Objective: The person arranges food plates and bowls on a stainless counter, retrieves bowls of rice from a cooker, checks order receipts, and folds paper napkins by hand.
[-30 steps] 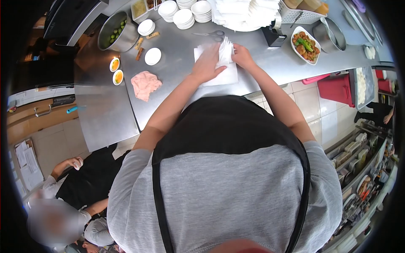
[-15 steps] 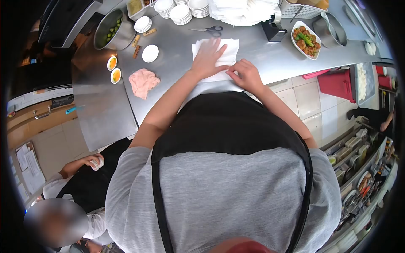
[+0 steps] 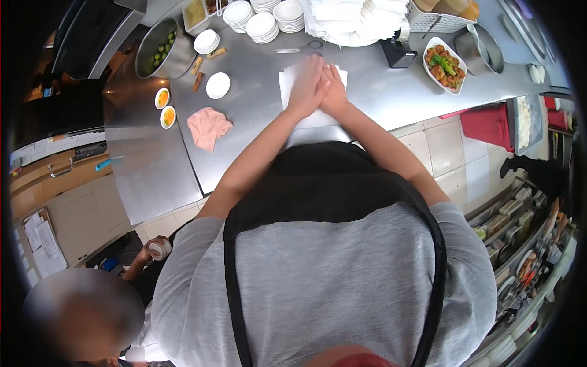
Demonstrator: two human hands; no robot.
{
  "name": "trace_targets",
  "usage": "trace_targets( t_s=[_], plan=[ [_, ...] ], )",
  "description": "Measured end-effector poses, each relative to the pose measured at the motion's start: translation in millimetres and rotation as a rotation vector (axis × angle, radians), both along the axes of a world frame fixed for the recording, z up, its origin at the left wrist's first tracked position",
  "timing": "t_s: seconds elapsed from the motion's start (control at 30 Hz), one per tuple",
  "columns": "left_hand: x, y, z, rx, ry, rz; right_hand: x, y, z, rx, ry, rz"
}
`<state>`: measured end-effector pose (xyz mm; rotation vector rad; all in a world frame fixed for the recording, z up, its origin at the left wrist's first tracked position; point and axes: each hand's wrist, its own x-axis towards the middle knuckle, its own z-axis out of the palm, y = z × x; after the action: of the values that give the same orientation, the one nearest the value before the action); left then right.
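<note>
A white paper sheet or napkin [image 3: 337,76] lies on the steel counter in front of my apron. My left hand [image 3: 306,88] presses on it, slightly blurred, with its fingers stretched forward. Right beside it, touching its edge, my right hand [image 3: 333,92] rests on the same paper with its fingers extended. Just beyond the paper are scissors [image 3: 299,49]. A tall pile of white paper [image 3: 358,21] stands behind them, next to a black dispenser-like object [image 3: 399,52].
Left on the counter [image 3: 244,122] are a pink cloth [image 3: 209,127], a white dish [image 3: 217,85], two small bowls and a pot [image 3: 177,58]. To the right are a food plate [image 3: 444,66] and metal pot [image 3: 480,52]. A co-worker [image 3: 137,269] stands lower left.
My right hand has gone from pinching at the paper's near right edge to lying flat beside my left hand. The co-worker at lower left has moved closer.
</note>
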<state>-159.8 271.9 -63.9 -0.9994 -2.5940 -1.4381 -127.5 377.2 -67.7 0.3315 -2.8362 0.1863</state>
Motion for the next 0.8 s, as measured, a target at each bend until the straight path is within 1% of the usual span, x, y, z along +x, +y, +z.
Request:
trace_targets(
  t_s=[0.03, 0.07, 0.1, 0.13, 0.2, 0.27, 0.33, 0.37, 0.53, 0.63, 0.73, 0.8],
  plan=[
    [1.0, -1.0, -1.5, -0.095, 0.073, -0.009, -0.3, 2.1, -6.0, 0.001, -0.005, 0.003],
    [6.0, -3.4, -0.4, -0.193, 0.141, -0.018, 1.8, 2.3, -5.3, 0.027, -0.113, -0.015],
    [7.8, -5.3, 2.0, -0.194, 0.138, -0.017, 1.4, 3.0, -2.9, 0.053, -0.215, -0.037],
    [8.2, -7.2, 5.4, -0.24, 0.123, -0.02, 2.2, 4.2, -1.1, 0.052, -0.215, -0.037],
    [6.1, -13.2, 6.9, -0.289, 0.11, -0.027, 4.8, 8.3, 0.0, -0.062, -0.218, -0.074],
    [5.9, -24.6, 4.7, -0.519, 0.158, 0.04, 7.4, 13.3, -2.4, -0.098, -0.201, -0.068],
    [0.3, -38.2, -5.5, -0.534, 0.167, 0.072, 10.7, 18.7, -5.7, -0.133, -0.183, -0.063],
    [-1.0, -42.7, -8.1, -0.547, 0.178, 0.105, 12.6, 21.3, -8.4, -0.106, -0.185, -0.092],
    [-2.5, -47.1, -9.0, -0.565, 0.202, 0.097, 22.8, 45.3, -15.4, -0.013, -0.149, -0.163],
    [-1.4, -47.8, -14.0, -0.559, 0.206, 0.098, 31.9, 58.3, -9.3, 0.039, -0.131, -0.164],
    [-3.6, -47.6, -16.7, -0.545, 0.224, 0.104, 50.0, 63.6, 17.3, 0.091, -0.087, -0.212],
    [-3.5, -48.4, -17.6, -0.545, 0.222, 0.103, 74.7, 57.1, 45.9, -0.835, -0.187, -0.146]
  ],
)
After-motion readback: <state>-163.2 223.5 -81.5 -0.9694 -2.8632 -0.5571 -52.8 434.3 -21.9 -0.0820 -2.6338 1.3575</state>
